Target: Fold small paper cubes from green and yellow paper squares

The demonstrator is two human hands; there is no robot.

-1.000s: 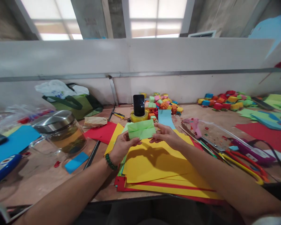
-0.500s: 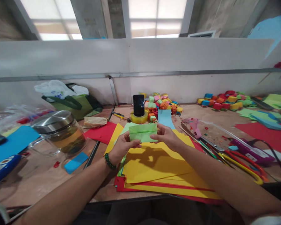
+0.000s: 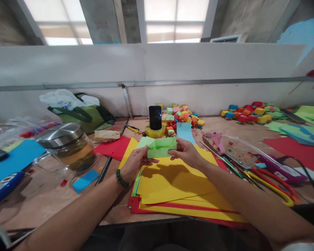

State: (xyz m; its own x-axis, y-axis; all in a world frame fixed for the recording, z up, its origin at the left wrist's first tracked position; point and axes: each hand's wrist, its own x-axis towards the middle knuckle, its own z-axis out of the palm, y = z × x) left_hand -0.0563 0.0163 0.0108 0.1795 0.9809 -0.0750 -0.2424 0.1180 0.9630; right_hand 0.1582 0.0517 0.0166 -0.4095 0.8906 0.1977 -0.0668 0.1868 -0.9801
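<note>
A folded light green paper (image 3: 161,150) is held up between both hands, above a stack of yellow and red paper (image 3: 175,184). Its top shows a raised, opened fold, like a shallow pocket. My left hand (image 3: 135,162), with a dark green bead bracelet at the wrist, grips the left end. On the right end, my right hand (image 3: 186,152) pinches the paper with thumb and fingers. Behind it a phone (image 3: 155,118) stands upright in a roll of yellow tape (image 3: 157,131). A light blue paper strip (image 3: 185,131) lies just beyond my right hand.
Small colourful paper cubes (image 3: 184,115) are heaped behind the tape, with another pile (image 3: 251,112) further right. A glass mug (image 3: 73,153) with a metal lid stands at left, near a green bag (image 3: 86,116). Scissors (image 3: 272,184) and a pink glue gun (image 3: 218,142) lie at right.
The green paper's top fold has opened out into a pocket, and its front face has tilted more upright. Both hands stay on its ends, with the left shifted slightly right.
</note>
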